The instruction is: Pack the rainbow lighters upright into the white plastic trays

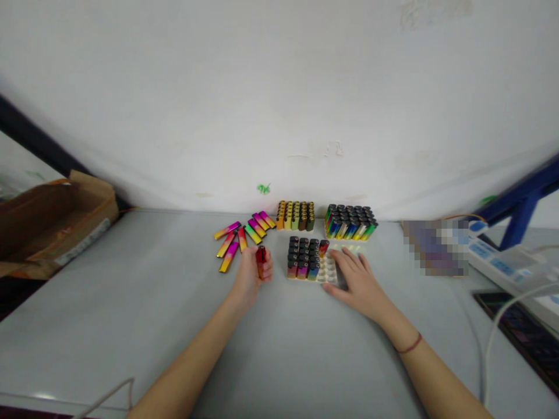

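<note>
My left hand (253, 270) is wrapped round a red lighter (261, 262), held upright left of a white tray (327, 272). Several dark-topped lighters (302, 256) stand in the tray's left part, and a single red lighter (324, 247) stands at its back, right of them. Empty slots show on the tray's right side. My right hand (356, 282) rests at that side with its fingers spread and nothing in them. Colourful lighters (229, 256) lie loose on the table, left of and behind my left hand.
Behind the tray stand a block of yellow-topped lighters (296, 215) and a block of black-topped ones (350, 222). An open cardboard box (87, 230) is at the left. Power strips (498, 262), cables and a dark phone-like device (519, 337) lie at the right.
</note>
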Motion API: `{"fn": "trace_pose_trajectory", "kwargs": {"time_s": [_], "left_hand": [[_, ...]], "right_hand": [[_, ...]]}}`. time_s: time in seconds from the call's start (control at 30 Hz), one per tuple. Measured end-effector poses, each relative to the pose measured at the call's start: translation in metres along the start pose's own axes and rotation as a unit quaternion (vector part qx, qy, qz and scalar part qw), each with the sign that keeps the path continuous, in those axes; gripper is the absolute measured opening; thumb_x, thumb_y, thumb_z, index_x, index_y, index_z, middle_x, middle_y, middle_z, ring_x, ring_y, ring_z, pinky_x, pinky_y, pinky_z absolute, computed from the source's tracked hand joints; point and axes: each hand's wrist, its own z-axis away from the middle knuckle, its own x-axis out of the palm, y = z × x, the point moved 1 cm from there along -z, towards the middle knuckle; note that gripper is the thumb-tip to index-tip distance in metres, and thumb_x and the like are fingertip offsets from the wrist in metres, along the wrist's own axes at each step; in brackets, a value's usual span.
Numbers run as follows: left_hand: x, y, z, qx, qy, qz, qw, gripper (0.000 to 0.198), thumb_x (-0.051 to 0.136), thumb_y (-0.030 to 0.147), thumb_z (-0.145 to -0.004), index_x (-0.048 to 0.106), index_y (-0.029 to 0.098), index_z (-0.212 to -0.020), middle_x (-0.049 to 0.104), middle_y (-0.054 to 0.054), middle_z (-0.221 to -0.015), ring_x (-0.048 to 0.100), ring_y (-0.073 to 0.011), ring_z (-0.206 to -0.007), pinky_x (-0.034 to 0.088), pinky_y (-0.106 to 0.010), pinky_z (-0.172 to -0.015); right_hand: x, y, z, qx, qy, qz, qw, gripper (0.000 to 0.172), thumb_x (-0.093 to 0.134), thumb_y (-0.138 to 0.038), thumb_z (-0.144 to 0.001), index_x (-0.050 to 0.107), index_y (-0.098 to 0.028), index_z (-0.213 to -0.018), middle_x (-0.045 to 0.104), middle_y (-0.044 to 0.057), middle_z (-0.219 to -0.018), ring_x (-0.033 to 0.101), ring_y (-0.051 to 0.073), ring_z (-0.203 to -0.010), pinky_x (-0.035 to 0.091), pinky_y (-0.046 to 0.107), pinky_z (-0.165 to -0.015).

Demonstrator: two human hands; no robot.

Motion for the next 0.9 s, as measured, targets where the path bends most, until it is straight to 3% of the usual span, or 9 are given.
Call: {"fn": "trace_pose_trajectory", "kwargs": {"time_s": [0.37, 0.57, 0.9], "left_hand": [[0.0017, 0.0001, 0.0025, 0.015, 0.012, 0.018, 1.0, 0.025, 0.038, 0.039, -0.082, 0.044, 0.02, -0.067, 0.033, 0.007, -0.05, 0.03, -0.0073, -0.039, 0.029, -0.017, -0.039], [0.0031, -0.0004, 0.0023, 0.057, -0.006, -0.01, 0.998, 0.036, 0.04, 0.051, -0.086, 0.046, 0.02, -0.069, 0.04, 0.005, -0.053, 0.041, -0.0099, -0.045, 0.041, -0.021, -0.046], [0.0016, -0.0057, 0.002, 0.073, -0.008, -0.018, 0.997, 0.031, 0.039, 0.04, -0.082, 0.043, 0.02, -0.059, 0.031, 0.006, -0.047, 0.028, -0.0074, -0.038, 0.03, -0.018, -0.039]], "right_hand": [[-0.0007, -0.0007, -0.0001, 0.005, -0.011, -0.007, 1.0, 0.066, 0.053, -0.052, -0.089, 0.04, -0.017, -0.143, 0.049, 0.015, -0.148, 0.03, 0.037, -0.144, 0.02, 0.064, -0.115], [-0.0004, -0.001, 0.0004, -0.002, 0.003, -0.004, 1.0, 0.065, 0.053, -0.052, -0.089, 0.039, -0.02, -0.144, 0.05, 0.014, -0.146, 0.032, 0.036, -0.143, 0.021, 0.063, -0.114], [-0.0002, -0.0006, 0.0003, 0.007, -0.01, -0.006, 1.0, 0.064, 0.054, -0.05, -0.089, 0.04, -0.018, -0.143, 0.049, 0.014, -0.147, 0.031, 0.036, -0.144, 0.02, 0.063, -0.115]]}}
